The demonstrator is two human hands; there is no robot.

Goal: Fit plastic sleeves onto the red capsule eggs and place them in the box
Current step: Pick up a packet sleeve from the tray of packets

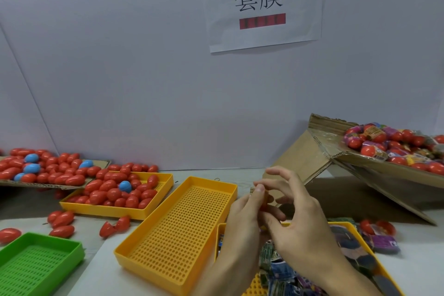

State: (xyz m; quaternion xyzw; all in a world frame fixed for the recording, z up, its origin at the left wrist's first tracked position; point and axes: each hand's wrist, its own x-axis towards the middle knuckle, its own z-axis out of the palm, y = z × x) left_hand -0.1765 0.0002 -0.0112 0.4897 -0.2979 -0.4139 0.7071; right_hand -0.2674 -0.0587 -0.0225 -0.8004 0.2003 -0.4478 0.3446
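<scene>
My left hand and my right hand meet above the table's middle and both pinch one red capsule egg with a plastic sleeve around it; most of the egg is hidden by my fingers. Bare red eggs fill a yellow tray at the left. Printed flat sleeves lie in another yellow tray under my hands. The tilted cardboard box at the right holds sleeved eggs.
An empty perforated yellow tray lies left of my hands, and a green tray sits at the bottom left. More red and blue eggs lie on a cardboard sheet at far left. Loose eggs lie on the table. A white wall stands behind.
</scene>
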